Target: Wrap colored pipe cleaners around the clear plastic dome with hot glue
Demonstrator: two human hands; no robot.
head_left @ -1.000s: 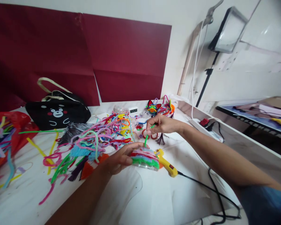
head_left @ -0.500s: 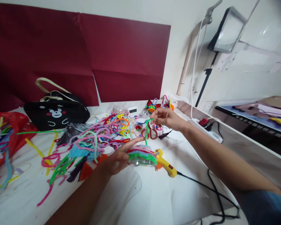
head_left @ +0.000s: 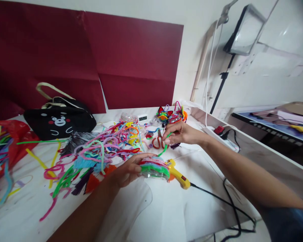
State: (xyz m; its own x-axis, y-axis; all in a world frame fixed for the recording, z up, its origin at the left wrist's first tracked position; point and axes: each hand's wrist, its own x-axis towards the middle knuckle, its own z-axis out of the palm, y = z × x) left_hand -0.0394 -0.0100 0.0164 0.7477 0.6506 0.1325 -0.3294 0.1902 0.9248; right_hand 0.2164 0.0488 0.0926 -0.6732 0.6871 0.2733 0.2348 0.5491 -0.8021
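My left hand [head_left: 130, 169] is closed around a clear round plastic container [head_left: 155, 169] wrapped with bands of green, red, pink and blue pipe cleaner. Above it, my right hand [head_left: 178, 132] pinches a green pipe cleaner [head_left: 163, 150] whose lower end reaches down to the container's top. Just behind the container lies a yellow hot glue gun [head_left: 178, 174], its black cord trailing right. Red-handled scissors [head_left: 157, 142] rest on the table beyond, close to my right fingers.
A tangled pile of colourful pipe cleaners [head_left: 101, 148] spreads across the left. Behind it stands a black bag [head_left: 59, 121] with a bear face; a red plastic bag [head_left: 22, 134] is at far left. A power strip [head_left: 228, 143] sits on the right. Finished-looking colourful pieces [head_left: 164, 115] lie at the back.
My right hand has lowered slightly, and the green pipe cleaner now slants instead of hanging upright. My left index finger, earlier stretched toward it, has come down onto the container's top.
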